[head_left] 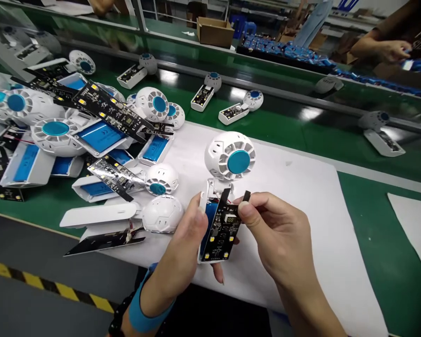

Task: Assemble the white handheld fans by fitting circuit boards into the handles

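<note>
My left hand [185, 238] is wrapped round the white handle shell of a small fan, whose round white head [214, 157] with a blue centre points away from me. A blue battery pack [209, 220] lies inside the shell. Over it, slightly tilted, is a black circuit board [222, 236] with yellow-white LEDs and a small display. My right hand [280, 229] pinches the board's upper right prong between thumb and finger. Thin red wires show near the fan's neck. The left fingers behind the shell are mostly hidden.
A heap of similar fans [54, 128] with loose boards lies to my left on white paper [312, 210] and the green bench [375, 224]. Several fans with boards in their handles [233, 113] lie beyond the paper. Across a barrier, a person's hand [396, 49] holds blue packs.
</note>
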